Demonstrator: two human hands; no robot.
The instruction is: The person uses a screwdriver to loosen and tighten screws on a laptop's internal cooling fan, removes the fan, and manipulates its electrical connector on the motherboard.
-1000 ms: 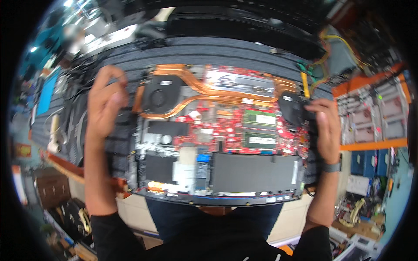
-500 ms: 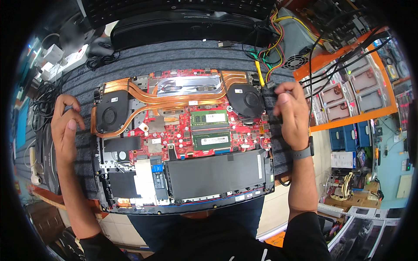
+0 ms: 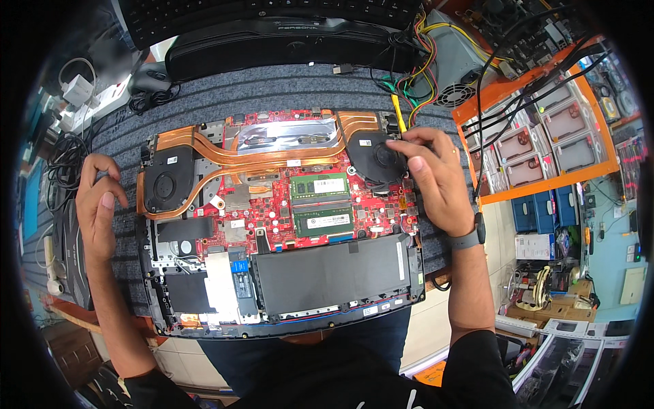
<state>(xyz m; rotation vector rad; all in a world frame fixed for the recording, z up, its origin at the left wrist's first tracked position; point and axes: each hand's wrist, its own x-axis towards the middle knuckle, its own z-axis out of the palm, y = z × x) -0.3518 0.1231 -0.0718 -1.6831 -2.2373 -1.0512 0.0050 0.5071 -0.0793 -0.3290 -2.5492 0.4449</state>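
Observation:
A laptop base (image 3: 368, 307) lies with its inside showing, a red circuit board (image 3: 272, 211) across its middle. Copper heat pipes (image 3: 272, 160) link the left fan (image 3: 163, 184) and the right fan (image 3: 377, 157). Two memory modules (image 3: 320, 221) sit mid-board, above a wide black battery (image 3: 327, 273). My right hand (image 3: 439, 184) is over the right edge, thumb and fingers apart and empty, fingertips at the right fan; whether they touch it I cannot tell. Left of the base, my left hand (image 3: 99, 208) is loosely curled with its fingers apart, holding nothing.
A yellow-handled tool (image 3: 398, 112) lies behind the right fan. Further back are a black keyboard (image 3: 272, 13), a long black bar (image 3: 286, 54) and a metal power supply (image 3: 453, 61) with coloured wires. A mouse (image 3: 151, 78) and power strip (image 3: 109, 99) are at back left.
My right hand has moved left, its fingers reaching out from a curl to over the right fan. The left hand stays beside the base. The whole view has shifted slightly.

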